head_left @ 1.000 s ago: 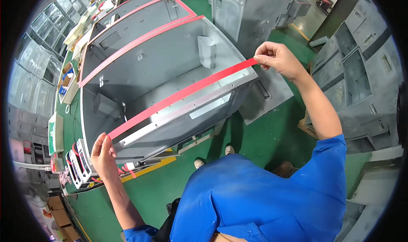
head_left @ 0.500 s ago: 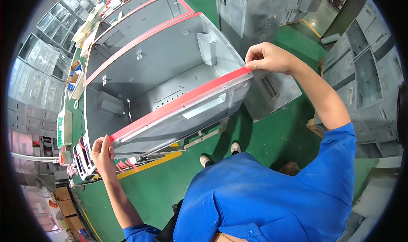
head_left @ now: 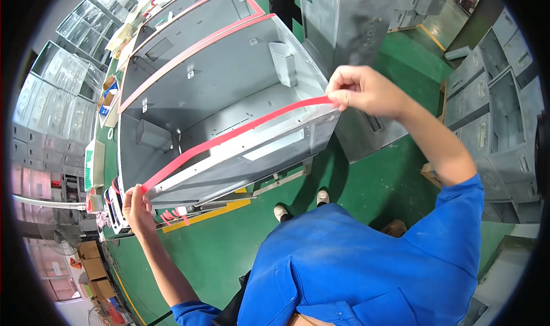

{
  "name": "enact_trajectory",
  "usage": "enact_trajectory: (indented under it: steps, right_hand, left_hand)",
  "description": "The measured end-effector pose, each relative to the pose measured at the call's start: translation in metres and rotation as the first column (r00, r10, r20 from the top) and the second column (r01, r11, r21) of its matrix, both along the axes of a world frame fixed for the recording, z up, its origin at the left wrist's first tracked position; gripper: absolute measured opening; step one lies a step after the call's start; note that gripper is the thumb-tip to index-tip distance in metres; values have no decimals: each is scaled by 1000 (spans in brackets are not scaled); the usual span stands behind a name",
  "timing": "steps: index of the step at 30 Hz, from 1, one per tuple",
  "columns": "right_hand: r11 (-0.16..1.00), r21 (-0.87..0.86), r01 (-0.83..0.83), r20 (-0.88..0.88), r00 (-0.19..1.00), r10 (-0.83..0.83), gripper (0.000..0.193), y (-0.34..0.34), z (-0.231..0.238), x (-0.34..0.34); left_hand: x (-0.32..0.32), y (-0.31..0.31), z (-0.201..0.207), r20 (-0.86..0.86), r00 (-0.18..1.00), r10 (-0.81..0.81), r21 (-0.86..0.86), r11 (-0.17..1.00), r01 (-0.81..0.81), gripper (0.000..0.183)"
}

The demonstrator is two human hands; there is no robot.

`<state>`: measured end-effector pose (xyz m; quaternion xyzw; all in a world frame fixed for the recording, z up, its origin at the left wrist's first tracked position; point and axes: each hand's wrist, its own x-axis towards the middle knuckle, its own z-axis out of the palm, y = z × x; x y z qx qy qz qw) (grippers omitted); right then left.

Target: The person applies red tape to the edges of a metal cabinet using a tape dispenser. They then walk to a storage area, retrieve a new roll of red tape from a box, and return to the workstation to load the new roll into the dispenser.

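A long red strip of tape (head_left: pixel 240 130) stretches between my hands along the near edge of an open grey metal cabinet (head_left: pixel 275 148). Its middle is lifted and bowed, apart from the bare metal flange beneath. My left hand (head_left: pixel 138 211) pinches the strip's left end at the cabinet's near left corner. At the near right corner, my right hand (head_left: pixel 361 91) pinches the other end. Red strips also line the cabinet's far edge and the frames behind it. Inside the cabinet is a grey bracket (head_left: pixel 153 136) on the left wall and another (head_left: pixel 282 64) on the right.
Below the cabinet's right side stands a grey metal box (head_left: pixel 366 134). A tall grey cabinet (head_left: pixel 349 22) stands beyond it, with a person's dark-clad legs (head_left: pixel 283 5) beside it. Stacked grey cabinets (head_left: pixel 498 120) line the right. Short red strips (head_left: pixel 172 214) hang under the near left corner.
The red tape has come up off the near flange and now bows away from it. My right hand has shifted slightly down, and a person has come into view at the back.
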<state>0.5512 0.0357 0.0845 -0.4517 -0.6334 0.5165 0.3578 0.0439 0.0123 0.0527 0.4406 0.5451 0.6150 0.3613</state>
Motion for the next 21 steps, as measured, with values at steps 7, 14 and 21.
enact_trajectory:
  steps: [7, 14, 21]
  right_hand:
    - [984, 53, 173, -340, 929, -145, 7, -22, -41, -25]
    - [941, -36, 336, -491, 814, -310, 12, -20, -30, -8]
    - [914, -44, 403, -531, 766, -363, 11, -23, -39, -26]
  left_hand:
    - [4, -11, 7, 120, 993, -7, 151, 989, -11, 3]
    - [35, -2, 16, 106, 983, -148, 213, 969, 123, 7]
    - [30, -2, 19, 162, 986, -32, 237, 972, -7, 9]
